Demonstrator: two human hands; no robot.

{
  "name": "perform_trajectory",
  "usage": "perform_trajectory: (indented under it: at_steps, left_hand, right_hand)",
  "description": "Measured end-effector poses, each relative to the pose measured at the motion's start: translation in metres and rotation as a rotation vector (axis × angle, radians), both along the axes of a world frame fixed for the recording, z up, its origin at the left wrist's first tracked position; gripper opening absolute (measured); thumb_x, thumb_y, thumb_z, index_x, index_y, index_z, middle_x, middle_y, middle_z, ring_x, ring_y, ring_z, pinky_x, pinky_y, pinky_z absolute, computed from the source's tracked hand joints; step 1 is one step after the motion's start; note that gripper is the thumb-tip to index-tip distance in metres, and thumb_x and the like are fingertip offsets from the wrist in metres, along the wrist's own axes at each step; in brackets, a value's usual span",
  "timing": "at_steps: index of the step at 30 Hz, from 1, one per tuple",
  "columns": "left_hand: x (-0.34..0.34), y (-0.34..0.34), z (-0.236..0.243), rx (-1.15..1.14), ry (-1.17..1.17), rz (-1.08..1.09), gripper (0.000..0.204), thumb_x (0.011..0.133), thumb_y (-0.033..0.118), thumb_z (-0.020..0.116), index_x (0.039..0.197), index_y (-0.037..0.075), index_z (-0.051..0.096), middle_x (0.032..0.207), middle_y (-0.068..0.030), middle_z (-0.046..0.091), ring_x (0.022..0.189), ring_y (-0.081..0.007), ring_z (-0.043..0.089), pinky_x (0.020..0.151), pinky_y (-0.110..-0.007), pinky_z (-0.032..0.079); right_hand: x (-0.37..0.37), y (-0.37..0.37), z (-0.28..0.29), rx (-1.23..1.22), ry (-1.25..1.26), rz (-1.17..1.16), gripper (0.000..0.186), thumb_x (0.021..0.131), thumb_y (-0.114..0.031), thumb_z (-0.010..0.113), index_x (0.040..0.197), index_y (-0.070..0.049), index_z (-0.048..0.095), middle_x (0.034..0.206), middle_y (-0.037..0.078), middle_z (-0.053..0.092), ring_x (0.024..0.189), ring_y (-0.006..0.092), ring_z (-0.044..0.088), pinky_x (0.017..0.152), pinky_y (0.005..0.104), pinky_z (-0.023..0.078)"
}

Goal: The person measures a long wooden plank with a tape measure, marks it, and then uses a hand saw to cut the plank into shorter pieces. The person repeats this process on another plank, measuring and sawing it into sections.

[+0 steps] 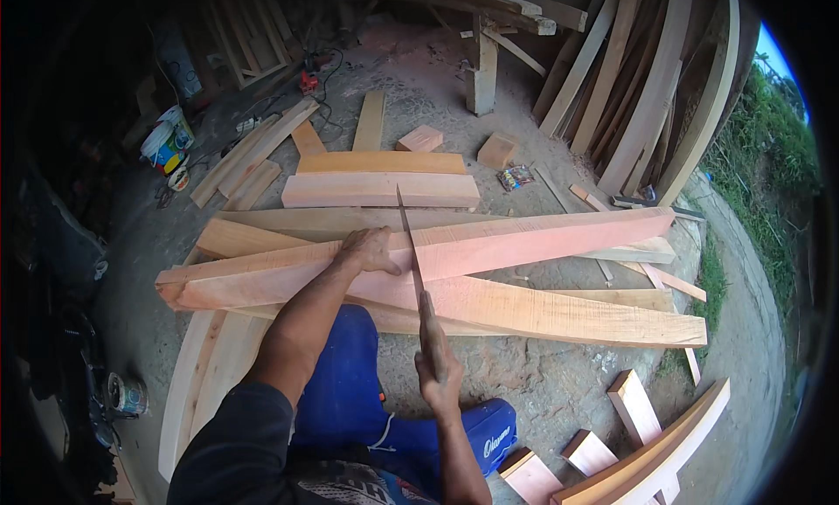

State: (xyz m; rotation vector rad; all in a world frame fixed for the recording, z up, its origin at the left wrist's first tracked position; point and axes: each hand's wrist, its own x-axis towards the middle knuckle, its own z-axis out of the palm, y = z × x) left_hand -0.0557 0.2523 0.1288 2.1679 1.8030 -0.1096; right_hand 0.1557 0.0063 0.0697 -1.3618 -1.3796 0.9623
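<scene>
A long pinkish timber beam [542, 243] lies across other pale planks [594, 317] in front of me. My left hand [367, 250] grips the beam just left of the saw, thumb bent down over its near face. My right hand [437, 370] is closed around the handle of a handsaw [411, 256], whose narrow blade points away from me across the beam. Whether its teeth are sunk into the wood I cannot tell. My blue-trousered leg [336, 365] shows below the beam, close to it.
Short boards and blocks [419, 138] lie beyond, with a red power tool [308, 82] and cord. Buckets [170, 138] stand at left. Planks [638, 86] lean at the back right beside a grassy edge [760, 155]. Cut pieces [634, 404] lie at lower right, more boards [197, 391] at lower left.
</scene>
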Motion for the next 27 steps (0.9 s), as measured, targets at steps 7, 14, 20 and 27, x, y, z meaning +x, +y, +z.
perform_trajectory:
  at_steps: [7,14,20,27]
  left_hand:
    - [0.002,0.003,-0.018,0.117,-0.006,-0.016,0.102,0.059,0.05,0.096,0.138,-0.004,0.059,0.137,-0.0269,0.067,0.132,-0.0399,0.062,0.114,-0.047,0.048]
    - [0.023,-0.005,0.004,0.036,0.012,0.01,0.103,0.061,0.047,0.096,0.142,-0.004,0.056,0.14,-0.0251,0.065,0.136,-0.0398,0.06,0.116,-0.047,0.046]
    - [-0.021,0.027,-0.012,-0.072,-0.034,0.022,0.109,0.058,0.053,0.095,0.143,-0.005,0.057,0.141,-0.0258,0.066,0.133,-0.0387,0.063,0.111,-0.044,0.051]
    - [0.025,-0.012,-0.022,0.205,0.012,-0.075,0.085,0.065,0.046,0.093,0.129,-0.001,0.062,0.127,-0.0228,0.071,0.125,-0.0371,0.067,0.108,-0.048,0.051]
  right_hand:
    - [0.032,-0.148,-0.004,-0.038,0.186,-0.04,0.069,0.084,-0.003,0.07,0.152,-0.001,0.057,0.135,0.026,0.071,0.118,0.0345,0.075,0.099,0.0381,0.059]
    - [-0.016,0.09,-0.006,0.113,0.051,-0.062,0.068,0.091,-0.011,0.069,0.157,-0.007,0.051,0.115,0.033,0.072,0.099,0.0507,0.072,0.086,0.0506,0.058]
    - [0.042,-0.159,-0.013,-0.002,0.062,-0.054,0.068,0.084,0.002,0.074,0.15,-0.002,0.059,0.134,0.023,0.073,0.115,0.0317,0.077,0.097,0.036,0.059]
    - [-0.002,0.058,-0.033,0.129,0.098,-0.091,0.061,0.092,-0.004,0.066,0.153,-0.004,0.057,0.121,0.025,0.076,0.106,0.0299,0.078,0.091,0.0388,0.059]
